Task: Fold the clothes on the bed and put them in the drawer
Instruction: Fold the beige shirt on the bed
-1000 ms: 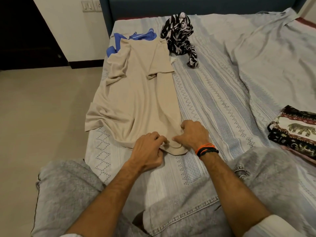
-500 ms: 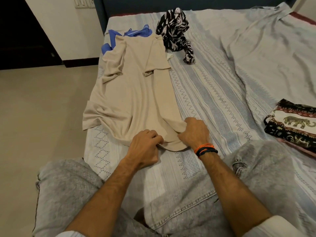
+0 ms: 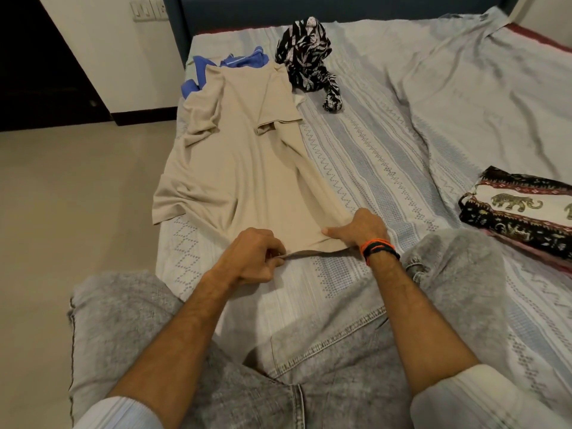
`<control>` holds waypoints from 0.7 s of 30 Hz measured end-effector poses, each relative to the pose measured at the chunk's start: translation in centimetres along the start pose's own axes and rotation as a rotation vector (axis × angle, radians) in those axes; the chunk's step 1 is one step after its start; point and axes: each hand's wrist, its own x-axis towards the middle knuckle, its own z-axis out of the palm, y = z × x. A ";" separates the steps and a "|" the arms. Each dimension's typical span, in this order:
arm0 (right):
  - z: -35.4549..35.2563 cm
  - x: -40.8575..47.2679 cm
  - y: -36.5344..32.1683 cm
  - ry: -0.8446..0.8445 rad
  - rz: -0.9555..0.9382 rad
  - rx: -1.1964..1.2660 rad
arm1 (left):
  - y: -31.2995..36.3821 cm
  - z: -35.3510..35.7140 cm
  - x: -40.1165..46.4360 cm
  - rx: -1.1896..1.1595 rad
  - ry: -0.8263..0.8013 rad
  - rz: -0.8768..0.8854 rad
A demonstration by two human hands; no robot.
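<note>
Two hands on the hem of the beige T-shirt (image 3: 247,168), which lies along the left edge of the bed (image 3: 387,156). Since a second ago the hands have spread apart and pulled the hem taut. Looks like squaring up before the bottom fold. Left hand (image 3: 252,258) pinches the hem corner; right hand (image 3: 360,230) seems to grip its end, fingers partly hidden. Folded elephant-print cloth (image 3: 520,212) sits far right. No readable writing.
</note>
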 end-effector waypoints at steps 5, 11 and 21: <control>0.0 0.0 -0.3 -0.023 0.001 0.347 | 0.4 1.6 -0.7 0.208 0.116 0.001; -0.3 0.7 -0.6 0.025 0.091 0.858 | -0.4 1.6 -0.2 0.277 0.209 -0.168; 1.2 1.5 -0.5 0.371 0.049 0.252 | -1.5 1.1 -0.2 0.390 0.295 -0.203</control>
